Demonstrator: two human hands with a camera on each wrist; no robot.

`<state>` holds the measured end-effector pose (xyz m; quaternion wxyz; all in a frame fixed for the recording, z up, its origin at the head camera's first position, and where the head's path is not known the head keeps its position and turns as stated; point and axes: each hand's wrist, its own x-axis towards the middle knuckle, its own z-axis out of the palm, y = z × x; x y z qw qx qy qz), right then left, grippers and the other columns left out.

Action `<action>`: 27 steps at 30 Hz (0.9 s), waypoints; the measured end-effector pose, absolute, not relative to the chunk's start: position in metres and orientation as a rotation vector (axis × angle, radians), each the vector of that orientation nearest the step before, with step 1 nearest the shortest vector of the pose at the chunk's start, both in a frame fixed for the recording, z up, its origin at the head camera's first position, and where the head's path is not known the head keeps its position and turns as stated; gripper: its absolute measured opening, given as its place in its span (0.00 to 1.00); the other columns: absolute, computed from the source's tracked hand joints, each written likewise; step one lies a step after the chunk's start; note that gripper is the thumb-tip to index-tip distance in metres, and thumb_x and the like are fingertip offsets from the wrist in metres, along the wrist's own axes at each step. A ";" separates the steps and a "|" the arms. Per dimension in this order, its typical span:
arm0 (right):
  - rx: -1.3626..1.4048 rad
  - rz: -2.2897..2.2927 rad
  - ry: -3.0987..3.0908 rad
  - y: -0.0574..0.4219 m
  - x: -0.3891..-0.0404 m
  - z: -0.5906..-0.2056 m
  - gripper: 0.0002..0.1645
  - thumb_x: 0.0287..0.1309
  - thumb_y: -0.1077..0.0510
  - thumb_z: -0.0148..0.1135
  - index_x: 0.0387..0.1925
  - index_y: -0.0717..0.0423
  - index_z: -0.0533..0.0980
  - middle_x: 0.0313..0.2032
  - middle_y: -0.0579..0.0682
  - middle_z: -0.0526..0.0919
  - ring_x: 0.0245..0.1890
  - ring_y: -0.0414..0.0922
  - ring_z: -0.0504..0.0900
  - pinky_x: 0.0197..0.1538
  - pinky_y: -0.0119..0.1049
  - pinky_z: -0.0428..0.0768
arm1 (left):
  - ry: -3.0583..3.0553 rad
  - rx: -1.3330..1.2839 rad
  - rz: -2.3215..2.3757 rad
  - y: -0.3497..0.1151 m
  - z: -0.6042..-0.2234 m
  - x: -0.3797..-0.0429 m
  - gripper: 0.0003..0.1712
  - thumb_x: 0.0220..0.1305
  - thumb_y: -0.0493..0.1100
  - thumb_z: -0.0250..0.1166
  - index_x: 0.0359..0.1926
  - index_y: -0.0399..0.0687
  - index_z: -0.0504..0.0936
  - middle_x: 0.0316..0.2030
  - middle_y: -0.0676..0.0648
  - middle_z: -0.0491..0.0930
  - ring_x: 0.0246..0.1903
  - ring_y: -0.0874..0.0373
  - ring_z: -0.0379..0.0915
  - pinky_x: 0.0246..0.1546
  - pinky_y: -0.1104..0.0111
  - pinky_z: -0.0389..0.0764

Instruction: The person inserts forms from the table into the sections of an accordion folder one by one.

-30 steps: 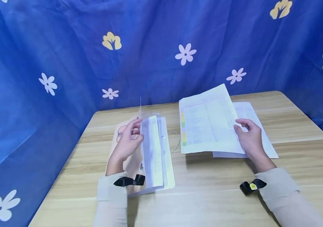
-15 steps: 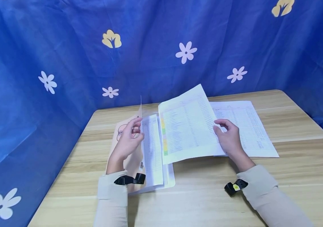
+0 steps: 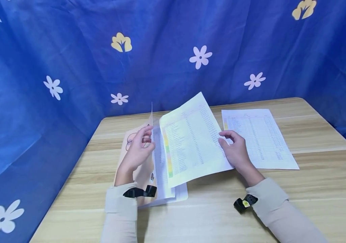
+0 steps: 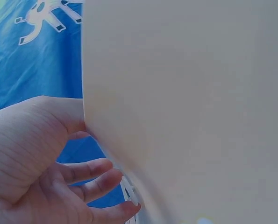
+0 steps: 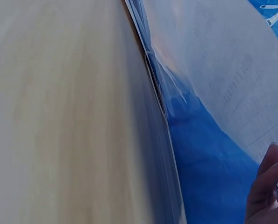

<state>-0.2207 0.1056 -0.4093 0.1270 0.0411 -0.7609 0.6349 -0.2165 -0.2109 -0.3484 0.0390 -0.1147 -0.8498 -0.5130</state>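
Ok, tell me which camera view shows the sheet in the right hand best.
The head view: it shows nearly the whole printed face of the sheet, with the right hand gripping its edge. The right wrist view catches only part, its print faint. In the left wrist view I can't make it out.

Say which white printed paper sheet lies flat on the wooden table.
The rightmost white printed paper sheet; another sheet is raised in the right hand; one shows inside the pale pink folder.

Backdrop: blue cloth (image 3: pixel 160 20) — white flowers (image 3: pixel 201 58), yellow motifs (image 3: pixel 121 42) | Furniture: pale wood-grain table (image 3: pixel 209 216) — rounded far corners (image 3: pixel 297 103)
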 end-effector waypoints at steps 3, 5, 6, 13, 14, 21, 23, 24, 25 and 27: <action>0.142 1.857 -2.210 0.100 -0.220 -0.409 0.14 0.58 0.64 0.58 0.47 0.61 0.76 0.49 0.57 0.78 0.58 0.50 0.69 0.62 0.47 0.64 | -2.605 -0.350 -1.573 -0.211 -0.348 -0.216 0.34 0.59 0.28 0.54 0.67 0.44 0.60 0.55 0.34 0.62 0.51 0.39 0.67 0.46 0.57 0.74; 0.154 1.861 -2.202 0.095 -0.221 -0.409 0.13 0.58 0.64 0.58 0.46 0.61 0.76 0.49 0.56 0.78 0.57 0.49 0.70 0.63 0.47 0.64 | -2.604 -0.350 -1.575 -0.211 -0.347 -0.216 0.34 0.59 0.29 0.54 0.67 0.44 0.60 0.55 0.34 0.62 0.51 0.38 0.67 0.46 0.57 0.74; 0.159 1.861 -2.201 0.093 -0.221 -0.408 0.13 0.58 0.64 0.59 0.46 0.61 0.76 0.49 0.56 0.78 0.56 0.48 0.71 0.62 0.46 0.66 | -2.605 -0.349 -1.575 -0.211 -0.347 -0.216 0.34 0.59 0.29 0.54 0.67 0.44 0.60 0.55 0.33 0.61 0.51 0.39 0.67 0.46 0.57 0.74; 0.167 1.869 -2.243 0.078 -0.219 -0.407 0.13 0.59 0.63 0.59 0.47 0.60 0.76 0.50 0.54 0.78 0.33 0.46 0.80 0.36 0.29 0.79 | -2.610 -0.344 -1.575 -0.211 -0.346 -0.215 0.33 0.60 0.29 0.55 0.67 0.45 0.61 0.57 0.31 0.60 0.50 0.42 0.67 0.46 0.59 0.74; 0.173 1.879 -2.240 0.075 -0.219 -0.407 0.14 0.59 0.63 0.58 0.47 0.60 0.76 0.50 0.55 0.78 0.31 0.45 0.80 0.35 0.28 0.79 | -2.610 -0.343 -1.575 -0.211 -0.346 -0.216 0.33 0.60 0.30 0.55 0.67 0.45 0.61 0.57 0.31 0.60 0.50 0.42 0.67 0.46 0.60 0.74; 0.181 1.936 -2.234 0.061 -0.216 -0.404 0.14 0.59 0.63 0.58 0.47 0.60 0.75 0.50 0.56 0.77 0.21 0.43 0.80 0.27 0.31 0.80 | -2.610 -0.343 -1.577 -0.212 -0.345 -0.215 0.33 0.60 0.30 0.55 0.67 0.45 0.61 0.57 0.31 0.60 0.51 0.41 0.67 0.47 0.59 0.74; 0.191 1.941 -2.227 0.058 -0.218 -0.408 0.14 0.59 0.63 0.58 0.47 0.59 0.75 0.50 0.55 0.77 0.20 0.44 0.80 0.26 0.33 0.80 | -2.612 -0.345 -1.573 -0.212 -0.345 -0.215 0.33 0.61 0.30 0.55 0.67 0.46 0.61 0.57 0.31 0.60 0.52 0.39 0.67 0.48 0.56 0.74; 0.190 1.944 -2.222 0.056 -0.218 -0.408 0.13 0.58 0.63 0.58 0.47 0.58 0.76 0.50 0.54 0.77 0.20 0.44 0.80 0.26 0.33 0.81 | -2.612 -0.345 -1.570 -0.212 -0.345 -0.215 0.33 0.61 0.30 0.55 0.67 0.46 0.61 0.57 0.31 0.60 0.52 0.39 0.66 0.49 0.55 0.73; 0.194 1.950 -2.218 0.054 -0.218 -0.408 0.13 0.58 0.63 0.58 0.46 0.58 0.76 0.49 0.54 0.77 0.19 0.44 0.79 0.25 0.34 0.80 | -2.614 -0.344 -1.566 -0.212 -0.346 -0.215 0.33 0.61 0.31 0.55 0.67 0.46 0.61 0.57 0.31 0.60 0.52 0.39 0.66 0.49 0.55 0.73; 0.199 1.963 -2.211 0.051 -0.218 -0.408 0.13 0.58 0.63 0.58 0.46 0.59 0.76 0.48 0.55 0.77 0.17 0.43 0.79 0.24 0.34 0.80 | -2.616 -0.339 -1.561 -0.212 -0.346 -0.215 0.33 0.61 0.31 0.55 0.67 0.46 0.61 0.57 0.32 0.60 0.52 0.40 0.67 0.49 0.55 0.73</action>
